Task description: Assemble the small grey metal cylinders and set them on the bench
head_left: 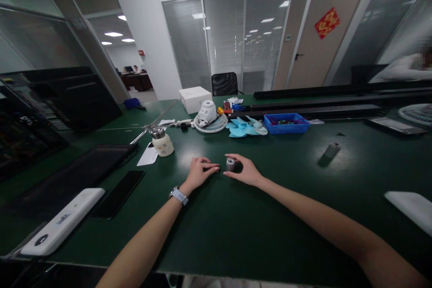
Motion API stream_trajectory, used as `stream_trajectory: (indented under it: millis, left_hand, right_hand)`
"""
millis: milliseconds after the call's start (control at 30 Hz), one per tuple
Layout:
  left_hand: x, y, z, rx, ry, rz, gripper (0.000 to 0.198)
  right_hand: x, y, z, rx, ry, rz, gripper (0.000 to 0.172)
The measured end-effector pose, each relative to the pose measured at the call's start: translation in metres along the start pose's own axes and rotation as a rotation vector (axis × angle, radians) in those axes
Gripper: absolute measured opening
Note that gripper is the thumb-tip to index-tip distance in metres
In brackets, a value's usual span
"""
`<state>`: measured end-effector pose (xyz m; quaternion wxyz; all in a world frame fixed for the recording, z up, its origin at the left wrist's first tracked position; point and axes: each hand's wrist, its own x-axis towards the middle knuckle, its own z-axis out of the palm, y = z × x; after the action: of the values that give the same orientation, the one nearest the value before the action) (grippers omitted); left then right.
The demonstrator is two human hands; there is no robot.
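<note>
A small grey metal cylinder, which looks like a small motor [230, 165], stands upright on the green table. The thumb and forefinger of my right hand [248, 171] curve around it, one at its near side and one at its far side. Just left of it is my left hand [200, 173], its thumb and forefinger pressed together in a pinch. Whether anything tiny sits between those fingertips is too small to tell. A wristwatch [178, 195] is on my left wrist. Farther right stands a second metal cylinder [332, 150], of a similar grey.
Behind my hands lie light-blue fan blades [245, 127], a white fan part [208, 117], a blue tray [286, 124] and a white box [195, 99]. To the left are a cream flask [162, 142], a black phone [119, 194] and a long white device [64, 221].
</note>
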<state>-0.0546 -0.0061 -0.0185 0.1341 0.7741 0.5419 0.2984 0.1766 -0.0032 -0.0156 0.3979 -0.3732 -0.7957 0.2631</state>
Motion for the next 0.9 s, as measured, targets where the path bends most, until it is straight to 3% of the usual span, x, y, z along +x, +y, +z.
stream_trajectory:
  millis: [167,267,367,467,600,700,800,900]
  left_hand:
    - [0.001,-0.002,0.000,-0.063,0.108,-0.047,0.034]
    - [0.001,-0.002,0.000,-0.073,0.143,-0.069,0.036]
    - [0.001,-0.002,0.001,-0.075,0.136,-0.067,0.036]
    - [0.002,-0.002,0.001,-0.076,0.108,-0.059,0.037]
    - [0.002,-0.002,0.003,-0.075,0.119,-0.059,0.037]
    - [0.001,-0.002,0.004,-0.073,0.143,-0.064,0.036]
    - [0.000,-0.002,0.004,-0.070,0.183,-0.077,0.035]
    - [0.000,-0.001,0.004,-0.077,0.219,-0.098,0.036]
  right_hand:
    - [-0.001,-0.006,-0.006,-0.086,0.000,0.002,0.043]
    - [-0.009,0.000,-0.026,-0.132,0.015,0.043,0.040]
    - [-0.029,0.020,-0.067,-0.223,0.083,0.106,0.040]
    - [-0.061,0.052,-0.122,-0.348,0.224,0.205,0.043]
    - [-0.110,0.091,-0.197,-0.585,0.446,0.428,0.047]
    - [-0.135,0.105,-0.235,-0.719,0.545,0.638,0.047]
    - [-0.140,0.098,-0.246,-0.802,0.588,0.718,0.053]
    - [-0.123,0.074,-0.226,-0.974,0.658,0.496,0.063]
